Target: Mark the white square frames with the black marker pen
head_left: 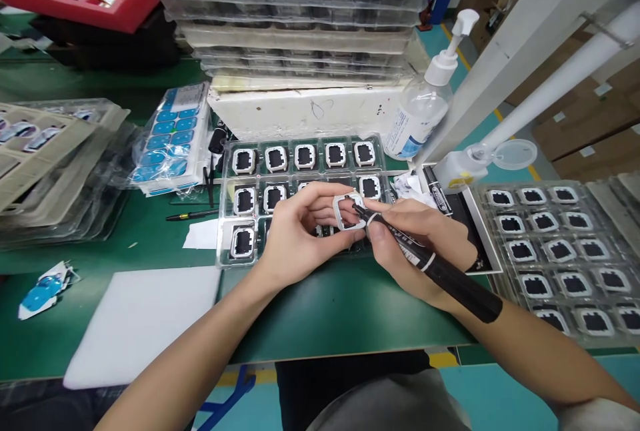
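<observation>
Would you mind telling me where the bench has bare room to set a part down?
Bare green mat lies along the near edge, between the white foam sheet and the right tray. A smaller patch sits left of the middle tray, around the black pen. Crowded: the back stack of trays and the spot where the left hand and right hand work.

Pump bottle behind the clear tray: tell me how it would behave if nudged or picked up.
The pump bottle stands tall on a narrow base with a long pump head, so a sideways nudge high up could probably tip it. Its clear wall shows liquid inside, so it likely has some weight. The smooth plastic may be a little slippery.
</observation>
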`<state>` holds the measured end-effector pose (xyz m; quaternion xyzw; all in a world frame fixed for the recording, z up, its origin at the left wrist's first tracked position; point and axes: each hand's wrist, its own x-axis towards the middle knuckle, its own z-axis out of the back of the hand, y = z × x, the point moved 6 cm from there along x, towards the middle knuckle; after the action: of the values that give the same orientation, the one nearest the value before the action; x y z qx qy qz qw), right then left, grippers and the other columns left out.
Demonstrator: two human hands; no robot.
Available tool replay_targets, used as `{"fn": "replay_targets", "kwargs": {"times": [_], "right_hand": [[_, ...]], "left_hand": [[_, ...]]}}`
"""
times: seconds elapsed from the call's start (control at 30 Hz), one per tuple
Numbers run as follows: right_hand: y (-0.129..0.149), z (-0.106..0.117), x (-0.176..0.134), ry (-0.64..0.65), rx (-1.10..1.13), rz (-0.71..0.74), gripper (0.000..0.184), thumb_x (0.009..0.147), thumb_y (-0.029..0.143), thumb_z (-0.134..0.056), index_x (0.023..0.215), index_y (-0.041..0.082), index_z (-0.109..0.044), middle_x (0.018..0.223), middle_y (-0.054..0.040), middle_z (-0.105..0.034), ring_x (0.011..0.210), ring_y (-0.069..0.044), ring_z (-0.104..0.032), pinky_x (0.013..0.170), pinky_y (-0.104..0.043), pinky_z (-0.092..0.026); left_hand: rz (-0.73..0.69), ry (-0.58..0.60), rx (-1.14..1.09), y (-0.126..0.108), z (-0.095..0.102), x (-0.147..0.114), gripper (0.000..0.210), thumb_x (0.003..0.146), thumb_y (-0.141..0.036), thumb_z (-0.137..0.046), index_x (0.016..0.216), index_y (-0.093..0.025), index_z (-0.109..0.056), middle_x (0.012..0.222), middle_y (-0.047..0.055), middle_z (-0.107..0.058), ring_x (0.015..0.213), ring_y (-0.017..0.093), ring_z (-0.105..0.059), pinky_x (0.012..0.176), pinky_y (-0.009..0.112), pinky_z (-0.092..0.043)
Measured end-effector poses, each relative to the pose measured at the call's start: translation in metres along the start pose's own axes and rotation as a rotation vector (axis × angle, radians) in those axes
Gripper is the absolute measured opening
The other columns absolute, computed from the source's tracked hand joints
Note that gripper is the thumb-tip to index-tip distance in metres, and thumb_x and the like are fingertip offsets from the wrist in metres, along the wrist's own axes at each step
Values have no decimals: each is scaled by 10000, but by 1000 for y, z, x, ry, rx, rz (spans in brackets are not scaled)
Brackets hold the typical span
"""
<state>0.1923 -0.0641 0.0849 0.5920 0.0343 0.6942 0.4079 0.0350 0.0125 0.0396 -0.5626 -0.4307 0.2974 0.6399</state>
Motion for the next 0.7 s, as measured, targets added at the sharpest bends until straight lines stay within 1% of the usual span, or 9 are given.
{"fn": "replay_targets", "kwargs": {"times": [0.2,0.3,0.37,0.5,0.53,0.6,0.63,0.67,0.7], "right_hand": [[-1,0,-1,-16,29,5,302,862,32,-770,1038,273,-717,812,1,-770,805,-240,-821,771,-402,-757],[-1,0,-1,-16,34,7,317,870,35,-762,1068,278,-714,838,-4,-783,843,-252,-829,771,-409,-755],[-2,0,-2,-9,-6,1,319,876,51,-778,1089,278,-710,901,-20,-808,886,-263,-837,775,-398,-749],[-4,5,-3,13,-147,13,323,855,79,-833,1097,259,-719,1005,-61,-834,912,-275,-842,808,-383,-735],[-6,7,-3,21,-180,7,336,847,87,-846,1110,257,-723,1030,-69,-837,920,-281,-842,829,-389,-732],[-10,10,-4,51,-235,-12,379,833,121,-883,1153,267,-739,1087,-80,-838,913,-288,-840,866,-393,-724],[-11,13,-5,38,-265,-11,401,831,164,-905,1180,286,-752,1089,-77,-839,903,-293,-838,871,-390,-719],[-15,15,-5,30,-286,-61,409,836,178,-914,1186,326,-763,1085,-64,-840,927,-296,-836,905,-379,-708],[-16,15,-5,51,-268,-60,390,837,191,-926,1153,372,-787,1052,-54,-843,893,-277,-836,883,-330,-700]], "left_hand": [[13,10,-3,-1,-1,1,472,741,-129,-918,1167,-180,-720,933,37,-828,820,181,-812,736,280,-686],[13,20,20,0,0,1,467,763,-175,-921,1180,-186,-710,955,47,-822,838,197,-811,751,310,-694],[-34,21,94,0,2,1,462,796,-211,-911,1211,-197,-706,1013,60,-810,888,203,-804,796,333,-696],[-288,-7,470,-2,6,5,376,916,-265,-819,1274,-217,-715,1277,113,-705,1109,225,-717,834,344,-656],[-336,-13,585,0,6,7,369,946,-271,-790,1300,-207,-709,1295,126,-676,1149,237,-687,861,360,-644],[-422,-56,813,3,6,12,382,997,-306,-743,1346,-161,-684,1259,145,-672,1202,270,-635,1007,445,-595],[-417,-35,903,8,5,15,398,1020,-318,-713,1377,-149,-660,1279,151,-672,1221,280,-617,1052,466,-567],[-396,3,963,13,4,19,426,1035,-354,-693,1398,-138,-640,1303,156,-674,1225,287,-606,1068,471,-552],[-362,41,998,18,3,23,476,1043,-419,-675,1416,-127,-625,1327,162,-672,1227,293,-599,1082,469,-541]]}}
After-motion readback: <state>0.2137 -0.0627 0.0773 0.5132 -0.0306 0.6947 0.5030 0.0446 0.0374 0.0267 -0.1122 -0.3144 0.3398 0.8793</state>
